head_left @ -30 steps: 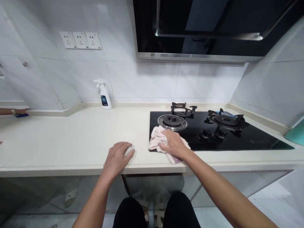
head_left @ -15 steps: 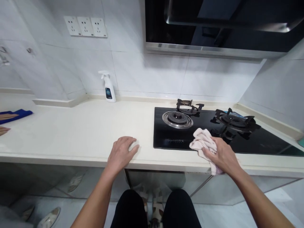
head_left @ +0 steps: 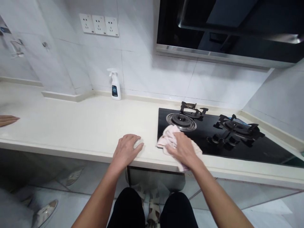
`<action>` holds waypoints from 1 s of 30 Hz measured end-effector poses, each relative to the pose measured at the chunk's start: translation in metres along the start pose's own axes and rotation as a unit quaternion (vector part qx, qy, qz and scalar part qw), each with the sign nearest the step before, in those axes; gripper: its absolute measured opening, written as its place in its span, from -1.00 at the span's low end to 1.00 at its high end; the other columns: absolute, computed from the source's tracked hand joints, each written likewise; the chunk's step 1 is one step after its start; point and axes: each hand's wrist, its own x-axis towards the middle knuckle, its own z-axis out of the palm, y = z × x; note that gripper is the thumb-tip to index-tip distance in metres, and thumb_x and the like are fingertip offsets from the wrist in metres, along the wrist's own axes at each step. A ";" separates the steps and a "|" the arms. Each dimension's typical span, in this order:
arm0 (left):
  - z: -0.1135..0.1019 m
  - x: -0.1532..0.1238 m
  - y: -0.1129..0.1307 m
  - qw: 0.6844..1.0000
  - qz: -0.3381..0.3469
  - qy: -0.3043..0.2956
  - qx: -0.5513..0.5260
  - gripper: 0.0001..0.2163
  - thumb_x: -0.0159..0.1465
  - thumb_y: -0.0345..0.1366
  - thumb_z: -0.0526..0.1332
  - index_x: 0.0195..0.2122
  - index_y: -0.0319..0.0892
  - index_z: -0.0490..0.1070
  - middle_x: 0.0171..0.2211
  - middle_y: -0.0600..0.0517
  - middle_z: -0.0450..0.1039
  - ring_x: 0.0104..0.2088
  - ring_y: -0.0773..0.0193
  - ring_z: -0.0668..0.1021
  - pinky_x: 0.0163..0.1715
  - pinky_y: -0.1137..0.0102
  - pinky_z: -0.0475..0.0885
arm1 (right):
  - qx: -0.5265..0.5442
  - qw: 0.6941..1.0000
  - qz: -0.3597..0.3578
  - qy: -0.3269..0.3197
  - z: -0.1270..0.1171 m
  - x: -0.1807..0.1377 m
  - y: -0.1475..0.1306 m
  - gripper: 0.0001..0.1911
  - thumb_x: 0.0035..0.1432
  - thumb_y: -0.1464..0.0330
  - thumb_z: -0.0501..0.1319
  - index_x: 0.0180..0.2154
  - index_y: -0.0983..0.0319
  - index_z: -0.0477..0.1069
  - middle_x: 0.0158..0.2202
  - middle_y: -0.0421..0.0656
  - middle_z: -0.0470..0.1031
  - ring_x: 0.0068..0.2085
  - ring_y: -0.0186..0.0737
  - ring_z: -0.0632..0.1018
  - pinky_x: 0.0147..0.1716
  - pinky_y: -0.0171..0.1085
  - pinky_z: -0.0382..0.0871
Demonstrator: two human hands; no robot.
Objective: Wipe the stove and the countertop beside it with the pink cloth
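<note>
My right hand (head_left: 181, 149) presses a pale pink cloth (head_left: 167, 137) onto the front left corner of the black glass hob (head_left: 239, 148), fingers closed over the cloth. The cloth bunches out to the left of the hand and hangs a little over the counter's front edge. My left hand (head_left: 127, 148) lies flat on the cream countertop (head_left: 78, 123) near its front edge, fingers apart, holding nothing. The left burner (head_left: 181, 119) sits just behind the cloth.
A white spray bottle (head_left: 115, 85) stands at the back wall. A loose pan support (head_left: 193, 109) lies behind the left burner; the right burner (head_left: 238, 125) carries its own. Another person's fingers (head_left: 8, 120) rest at the far left. An extractor hood (head_left: 228, 31) hangs above.
My right hand has slid the cloth leftward across the hob's front, from near the knobs back to the left corner. My left hand stays put. The blue cloth at far left has gone from view.
</note>
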 end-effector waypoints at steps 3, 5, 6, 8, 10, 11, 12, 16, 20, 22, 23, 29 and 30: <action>0.000 0.001 -0.002 1.000 0.006 0.001 0.008 -0.71 0.40 -0.11 0.17 0.04 -0.06 0.55 0.08 -0.08 0.58 0.17 -0.06 0.51 0.17 0.05 0.37 | 0.042 0.997 -0.070 -0.001 0.014 0.007 -0.046 -0.54 0.25 0.09 0.26 0.06 0.22 0.37 0.02 0.03 0.47 -0.01 0.07 0.45 0.01 -0.05 0.29; 0.001 0.001 -0.004 1.000 0.013 0.003 0.012 -0.70 0.40 -0.14 0.15 0.04 -0.08 0.55 0.07 -0.09 0.58 0.16 -0.06 0.51 0.16 0.05 0.38 | 0.070 0.992 -0.106 0.007 0.021 0.007 -0.065 -0.59 0.27 0.16 0.26 0.07 0.21 0.37 0.04 0.01 0.45 0.03 0.06 0.43 0.05 -0.04 0.28; 0.001 0.002 -0.005 1.000 0.015 0.004 0.014 -0.71 0.39 -0.17 0.15 0.05 -0.08 0.55 0.07 -0.09 0.58 0.15 -0.05 0.52 0.16 0.06 0.38 | 0.084 0.989 -0.118 0.011 0.023 0.006 -0.071 -0.62 0.27 0.20 0.26 0.06 0.19 0.37 0.04 0.00 0.45 0.03 0.04 0.43 0.05 -0.04 0.28; 0.001 0.003 -0.006 1.000 0.014 0.006 0.017 -0.71 0.38 -0.21 0.15 0.05 -0.07 0.55 0.07 -0.09 0.58 0.14 -0.05 0.52 0.15 0.07 0.38 | 0.117 0.985 -0.127 0.019 0.026 0.003 -0.076 -0.65 0.25 0.26 0.26 0.05 0.17 0.37 0.03 -0.02 0.45 0.01 0.02 0.43 0.04 -0.05 0.29; -0.001 0.005 -0.006 1.000 0.004 0.003 0.018 -0.71 0.36 -0.21 0.16 0.05 -0.06 0.56 0.07 -0.08 0.59 0.15 -0.05 0.52 0.15 0.09 0.39 | 0.169 0.978 -0.122 0.023 0.025 0.002 -0.077 -0.63 0.19 0.31 0.29 0.04 0.16 0.37 0.02 -0.03 0.44 0.01 0.01 0.45 0.03 -0.04 0.32; -0.002 0.005 -0.006 1.000 -0.004 -0.001 0.017 -0.71 0.36 -0.21 0.17 0.04 -0.05 0.56 0.07 -0.07 0.59 0.15 -0.05 0.52 0.14 0.10 0.39 | 0.208 0.971 -0.114 0.021 0.023 0.002 -0.076 -0.61 0.15 0.32 0.30 0.03 0.16 0.36 0.01 -0.04 0.45 0.00 0.00 0.46 0.02 -0.05 0.34; -0.003 0.006 -0.005 1.000 -0.012 -0.007 0.015 -0.71 0.36 -0.19 0.17 0.04 -0.05 0.56 0.07 -0.07 0.59 0.15 -0.05 0.52 0.14 0.11 0.39 | 0.256 0.961 -0.100 0.018 0.019 0.004 -0.075 -0.59 0.12 0.33 0.31 0.02 0.16 0.36 0.00 -0.06 0.45 -0.01 -0.02 0.47 0.01 -0.06 0.36; -0.007 0.005 -0.001 0.999 -0.031 -0.030 0.003 -0.70 0.38 -0.12 0.18 0.04 -0.07 0.56 0.09 -0.06 0.58 0.18 -0.05 0.50 0.17 0.10 0.36 | 0.452 0.891 0.035 0.011 -0.008 0.021 -0.059 -0.53 0.06 0.18 0.37 -0.03 0.14 0.32 -0.12 -0.17 0.52 -0.14 -0.12 0.55 -0.14 -0.14 0.46; -0.008 0.003 0.000 0.999 -0.032 -0.028 -0.011 -0.69 0.38 -0.12 0.18 0.04 -0.09 0.56 0.12 -0.06 0.57 0.21 -0.04 0.48 0.20 0.09 0.34 | 0.477 0.865 0.139 0.070 -0.042 0.033 -0.007 -0.36 -0.07 0.02 0.45 -0.03 0.13 0.32 -0.10 -0.15 0.56 -0.15 -0.08 0.58 -0.21 -0.13 0.50; -0.007 0.003 0.000 0.999 -0.029 -0.027 -0.018 -0.70 0.38 -0.13 0.17 0.04 -0.08 0.56 0.12 -0.06 0.57 0.21 -0.03 0.48 0.21 0.08 0.34 | 0.434 0.875 0.179 0.117 -0.052 0.029 0.032 -0.31 -0.13 -0.03 0.45 -0.04 0.13 0.34 -0.09 -0.11 0.57 -0.13 -0.04 0.58 -0.20 -0.12 0.50; -0.007 0.002 0.000 0.999 -0.027 -0.025 -0.022 -0.70 0.38 -0.13 0.17 0.04 -0.08 0.56 0.11 -0.05 0.57 0.21 -0.03 0.48 0.21 0.08 0.34 | 0.406 0.882 0.202 0.129 -0.054 0.024 0.053 -0.31 -0.13 -0.05 0.44 -0.04 0.14 0.34 -0.09 -0.10 0.58 -0.13 -0.03 0.58 -0.20 -0.11 0.49; -0.004 -0.001 -0.001 0.999 -0.015 -0.011 -0.031 -0.71 0.40 -0.14 0.18 0.05 -0.09 0.54 0.10 -0.06 0.57 0.20 -0.03 0.49 0.21 0.06 0.34 | 0.143 0.955 0.246 0.081 -0.044 -0.017 0.146 -0.41 0.00 -0.07 0.31 -0.07 0.18 0.37 -0.04 0.01 0.53 -0.03 0.05 0.56 -0.07 -0.09 0.43; -0.003 -0.001 -0.001 0.999 -0.012 -0.009 -0.031 -0.71 0.40 -0.14 0.18 0.05 -0.09 0.54 0.10 -0.06 0.57 0.20 -0.03 0.49 0.21 0.05 0.34 | 0.123 0.965 0.223 0.068 -0.043 -0.022 0.151 -0.40 0.03 -0.08 0.29 -0.03 0.18 0.38 0.00 0.02 0.52 0.01 0.06 0.55 -0.03 -0.09 0.42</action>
